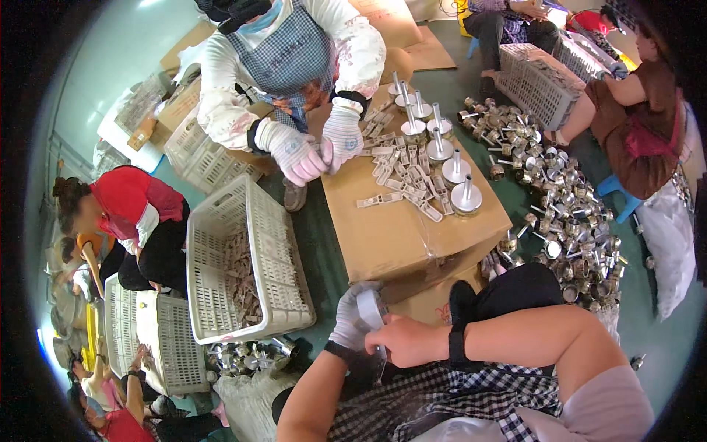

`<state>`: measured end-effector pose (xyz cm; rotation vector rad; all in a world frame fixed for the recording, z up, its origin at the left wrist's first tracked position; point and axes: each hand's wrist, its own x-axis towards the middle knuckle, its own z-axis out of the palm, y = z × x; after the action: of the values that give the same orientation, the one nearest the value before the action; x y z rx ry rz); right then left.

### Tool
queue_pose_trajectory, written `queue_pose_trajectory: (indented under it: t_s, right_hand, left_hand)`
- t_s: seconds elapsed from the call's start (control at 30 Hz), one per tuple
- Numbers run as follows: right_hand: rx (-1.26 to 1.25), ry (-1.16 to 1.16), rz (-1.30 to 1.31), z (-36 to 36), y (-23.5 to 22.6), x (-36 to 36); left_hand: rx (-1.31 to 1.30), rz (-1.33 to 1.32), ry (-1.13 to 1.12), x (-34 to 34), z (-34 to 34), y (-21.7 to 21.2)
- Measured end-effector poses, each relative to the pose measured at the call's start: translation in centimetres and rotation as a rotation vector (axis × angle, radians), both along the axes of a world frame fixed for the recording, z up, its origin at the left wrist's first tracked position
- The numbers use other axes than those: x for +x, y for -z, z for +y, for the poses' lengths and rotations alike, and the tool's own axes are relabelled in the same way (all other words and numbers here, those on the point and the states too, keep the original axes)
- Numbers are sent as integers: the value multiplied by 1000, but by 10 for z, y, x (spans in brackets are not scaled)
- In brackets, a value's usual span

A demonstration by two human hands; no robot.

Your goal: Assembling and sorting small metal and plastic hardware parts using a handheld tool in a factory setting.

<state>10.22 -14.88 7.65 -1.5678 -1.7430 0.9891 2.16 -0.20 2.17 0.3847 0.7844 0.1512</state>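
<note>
My gloved left hand (347, 320) wrapped round pale round piece (370, 309), just off near side of cardboard box (383, 243); my bare right hand (409, 340) curled at piece's lower edge, pinching or only touching, cannot tell; tubed metal parts (466, 197) beside clips (416, 184) on box top; white basket (283, 258) left.

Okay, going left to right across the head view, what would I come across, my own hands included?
Co-worker in a red vest, large white crate, your gloved left hand, your bare right hand, heap of metal parts, white sack.
</note>
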Motion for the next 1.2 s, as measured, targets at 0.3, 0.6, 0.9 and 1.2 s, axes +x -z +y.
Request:
queue_pose_trajectory:
  t_s: [0.3, 0.6, 0.9, 1.2]
  right_hand:
    - [-51, -26, -22, -3, -7, -1]
    - [-19, -110, -21, -6, -12, -1]
    - [68, -166, -129, -11, -21, 3]
    - [67, -118, 215, 0, -27, 3]
  left_hand:
    - [-3, -22, 1, -1, -6, -10]
    - [-14, -54, -18, -9, -6, -7]
    - [93, -143, -14, -10, 11, -4]
    - [-91, -186, -1, -9, 18, -1]
